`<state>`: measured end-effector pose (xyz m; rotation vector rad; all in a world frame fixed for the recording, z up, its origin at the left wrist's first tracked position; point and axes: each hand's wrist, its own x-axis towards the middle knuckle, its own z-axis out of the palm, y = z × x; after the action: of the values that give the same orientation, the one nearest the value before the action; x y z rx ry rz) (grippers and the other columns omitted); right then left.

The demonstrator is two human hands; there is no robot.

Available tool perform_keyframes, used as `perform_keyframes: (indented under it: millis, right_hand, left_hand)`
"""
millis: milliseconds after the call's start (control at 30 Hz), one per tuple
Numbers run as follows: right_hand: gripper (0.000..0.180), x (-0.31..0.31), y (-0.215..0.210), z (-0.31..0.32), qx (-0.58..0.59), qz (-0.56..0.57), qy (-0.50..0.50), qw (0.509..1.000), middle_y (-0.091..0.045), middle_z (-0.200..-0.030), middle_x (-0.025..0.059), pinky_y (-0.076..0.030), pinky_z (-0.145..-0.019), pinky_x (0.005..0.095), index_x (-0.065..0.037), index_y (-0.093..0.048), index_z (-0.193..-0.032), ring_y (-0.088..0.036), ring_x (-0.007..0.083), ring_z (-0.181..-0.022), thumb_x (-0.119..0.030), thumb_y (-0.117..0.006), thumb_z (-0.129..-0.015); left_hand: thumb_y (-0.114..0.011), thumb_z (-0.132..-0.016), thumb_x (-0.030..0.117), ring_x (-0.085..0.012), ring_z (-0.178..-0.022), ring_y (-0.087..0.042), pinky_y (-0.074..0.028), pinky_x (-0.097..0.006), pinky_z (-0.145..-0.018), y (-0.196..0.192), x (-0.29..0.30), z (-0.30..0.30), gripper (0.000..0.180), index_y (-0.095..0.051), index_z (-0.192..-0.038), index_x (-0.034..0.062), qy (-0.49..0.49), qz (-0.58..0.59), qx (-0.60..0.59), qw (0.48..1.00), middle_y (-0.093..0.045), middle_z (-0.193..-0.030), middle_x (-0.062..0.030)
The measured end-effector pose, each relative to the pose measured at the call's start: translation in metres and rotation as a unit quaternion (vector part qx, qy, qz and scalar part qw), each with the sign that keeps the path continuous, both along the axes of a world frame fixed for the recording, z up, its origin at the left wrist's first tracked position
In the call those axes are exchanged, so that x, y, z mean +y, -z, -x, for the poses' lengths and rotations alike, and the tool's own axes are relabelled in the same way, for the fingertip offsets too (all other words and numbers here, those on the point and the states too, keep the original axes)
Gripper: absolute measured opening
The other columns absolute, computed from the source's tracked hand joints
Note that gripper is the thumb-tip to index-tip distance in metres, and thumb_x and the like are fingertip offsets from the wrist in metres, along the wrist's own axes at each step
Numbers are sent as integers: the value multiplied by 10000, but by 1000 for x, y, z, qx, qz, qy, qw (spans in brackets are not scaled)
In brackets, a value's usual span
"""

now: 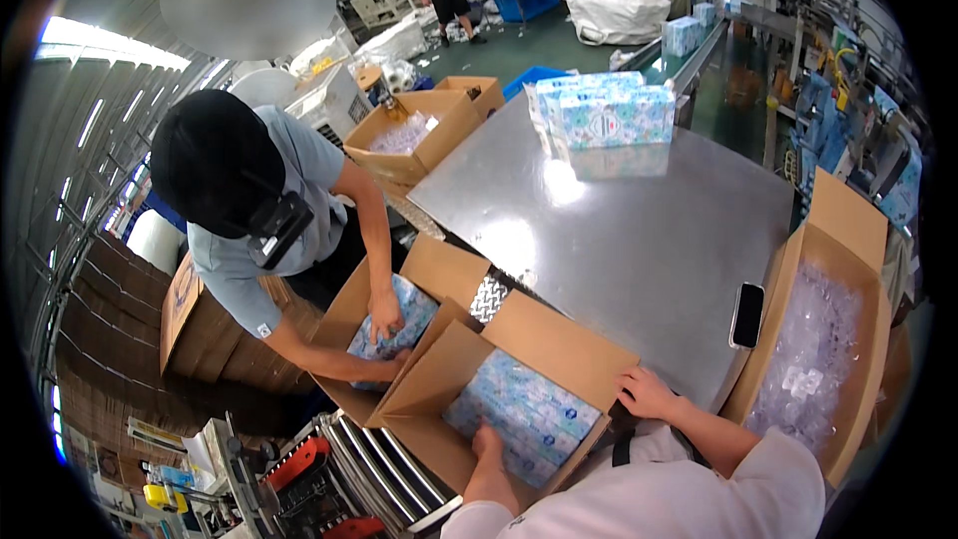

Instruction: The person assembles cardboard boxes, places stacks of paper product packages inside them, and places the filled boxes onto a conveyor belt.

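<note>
In front of me an open cardboard box (429, 364) holds blue floral-printed packs (529, 409) lying in rows. My left hand (487, 442) reaches down into it against the packs near its left side; its fingers are mostly hidden. At the box's right corner my right hand (647, 394) curls its fingers over the cardboard edge. Just beyond on the left, a co-worker (289, 200) in a light blue shirt and black cap has both hands in a second open box (339, 394), on similar blue packs (411, 304).
A steel table (619, 240) carries upright blue packs (619, 118) at its far side and a phone (746, 315) near its right edge. To the right stands a carton (878, 339) of clear plastic pieces (803, 369). Conveyor rollers (384, 474) run below the boxes; another carton (439, 140) stands far left.
</note>
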<state>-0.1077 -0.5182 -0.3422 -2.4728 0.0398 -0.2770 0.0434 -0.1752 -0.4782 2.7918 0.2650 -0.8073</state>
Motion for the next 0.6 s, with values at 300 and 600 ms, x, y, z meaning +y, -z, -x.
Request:
perform_keyframes:
  millis: [300, 600]
  right_hand:
    - [307, 11, 21, -50, 69, -12, -34, 997, -513, -1078, 177, -393, -869, 423, -37, -563, -1019, -478, 355, -1005, -185, -573, -750]
    - [640, 53, 11, -76, 105, 132, -5, 986, -306, -1302, 302, -184, -1037, 494, -31, -421, -1257, -240, 412, -1255, -444, -528, -779]
  left_hand:
    - [-703, -714, 208, -321, -886, -598, -472, -374, -762, -119, -43, -43, 429, -545, -1027, -39, -75, 203, -239, 947, -608, -959, -218]
    - [-716, -608, 77, -281, -1013, -527, -368, -386, -913, -177, 73, 54, 716, -373, -1227, -27, -107, 120, -505, 848, -542, -1068, -221]
